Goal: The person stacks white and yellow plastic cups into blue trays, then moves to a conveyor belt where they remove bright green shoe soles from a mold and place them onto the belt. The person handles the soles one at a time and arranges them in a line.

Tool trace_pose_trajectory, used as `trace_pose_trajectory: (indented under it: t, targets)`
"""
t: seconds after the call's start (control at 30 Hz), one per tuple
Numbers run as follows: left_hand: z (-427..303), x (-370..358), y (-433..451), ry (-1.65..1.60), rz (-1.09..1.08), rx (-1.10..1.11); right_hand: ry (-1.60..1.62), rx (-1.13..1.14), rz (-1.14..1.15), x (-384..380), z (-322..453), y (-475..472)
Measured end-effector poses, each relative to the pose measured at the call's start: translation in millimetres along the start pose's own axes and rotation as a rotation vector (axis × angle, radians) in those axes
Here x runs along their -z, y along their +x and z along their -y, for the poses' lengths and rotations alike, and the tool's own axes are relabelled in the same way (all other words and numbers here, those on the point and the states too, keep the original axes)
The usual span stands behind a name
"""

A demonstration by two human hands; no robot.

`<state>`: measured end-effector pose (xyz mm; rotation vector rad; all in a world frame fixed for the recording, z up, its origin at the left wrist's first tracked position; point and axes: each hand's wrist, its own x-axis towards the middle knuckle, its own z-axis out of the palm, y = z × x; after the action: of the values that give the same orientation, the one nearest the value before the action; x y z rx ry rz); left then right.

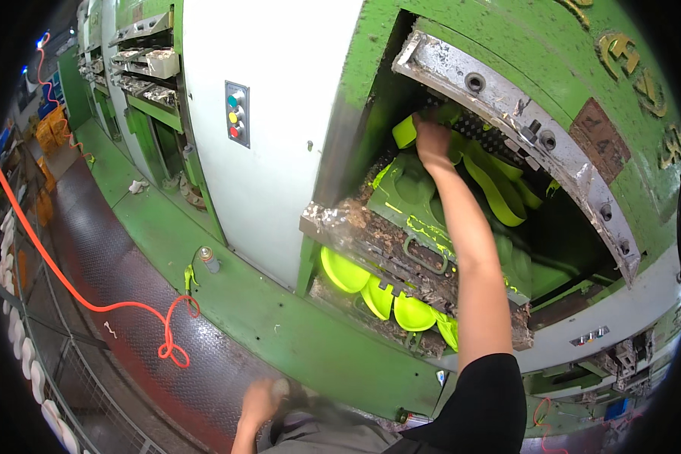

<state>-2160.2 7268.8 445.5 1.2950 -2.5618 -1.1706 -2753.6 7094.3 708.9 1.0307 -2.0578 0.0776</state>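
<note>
My right hand (pixel 433 136) reaches deep into the open bay of a green press (pixel 369 62). Its fingers are closed on a yellow-green moulded piece (pixel 405 133), whose curved bands (pixel 496 190) hang to the right of my forearm. Below the hand lies a green mould (pixel 400 190) with rounded hollows and bright scraps along its edge. Low in front of my body is my left hand (pixel 261 400), blurred, beside a pale rounded shape that may be a shoe tip. Whether it holds anything is unclear.
Bright yellow-green cups (pixel 414 312) protrude beneath the crusted lower platen (pixel 369 235). A spray can (pixel 209 259) and an air blow gun (pixel 189 276) with an orange hose (pixel 169 323) sit left, on and beside the green ledge (pixel 295 323). A button panel (pixel 237 114) is on the white cabinet.
</note>
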Motion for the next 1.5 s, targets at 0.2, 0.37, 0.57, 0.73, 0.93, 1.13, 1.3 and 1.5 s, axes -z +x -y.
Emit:
trace_pose_trajectory:
  t: [0.2,0.37,0.57,0.73,0.93,1.13,1.3,1.5]
  targets:
    - [-17,19,16,-0.125,-0.034,-0.167,0.3,0.162,-0.115,159,-28,-121]
    - [-104,58,80,-0.225,-0.196,-0.492,0.326,0.268,0.064,256,-5,-216]
    - [-244,96,155,-0.322,-0.757,-0.657,0.432,0.044,-0.11,295,-11,-248]
    - [-277,98,176,-0.328,-0.751,-0.403,0.319,0.067,0.013,252,-14,-260]
    - [-271,106,117,-0.711,-0.891,-0.167,0.299,0.197,-0.046,226,-3,-238]
    - [-178,71,-34,-1.094,-0.965,-0.086,0.472,0.66,-0.573,307,16,-280]
    - [-101,-40,-248,-1.403,-1.102,0.134,0.91,1.229,-0.287,389,58,-336]
    - [-157,-235,-512,-1.189,-1.98,0.987,1.776,1.653,0.628,492,143,-517]
